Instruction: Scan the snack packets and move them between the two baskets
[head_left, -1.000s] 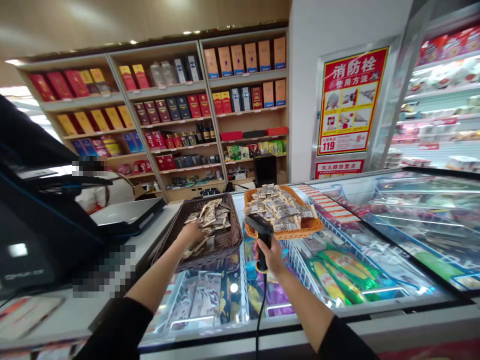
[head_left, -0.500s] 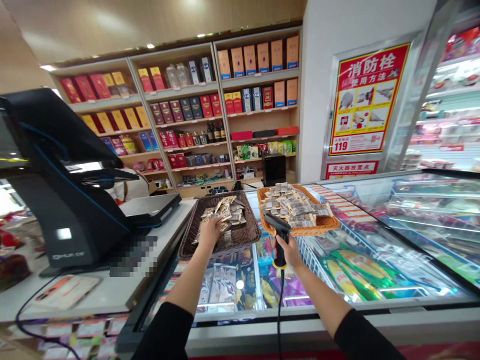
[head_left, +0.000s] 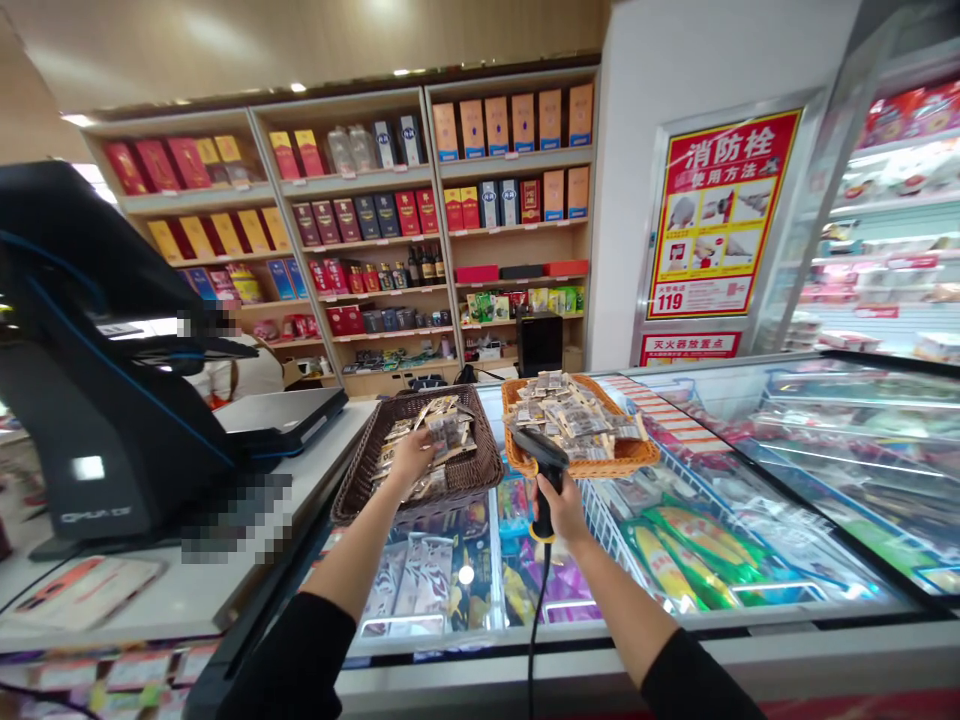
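Left hand (head_left: 411, 458) is pinching a packet (head_left: 448, 432) over dark basket (head_left: 480, 474) at freezer (head_left: 450, 688)'s far-left corner; right hand (head_left: 566, 508) is gripping scanner (head_left: 546, 456).

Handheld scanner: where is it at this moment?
In the head view, the scanner is in the right hand, just right of centre, in front of the orange basket and right of the brown basket.

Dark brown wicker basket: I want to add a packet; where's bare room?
The dark brown wicker basket shows bare floor between the small beige packets and its near right corner, and toward its far left corner. Its middle is crowded, around the left hand.
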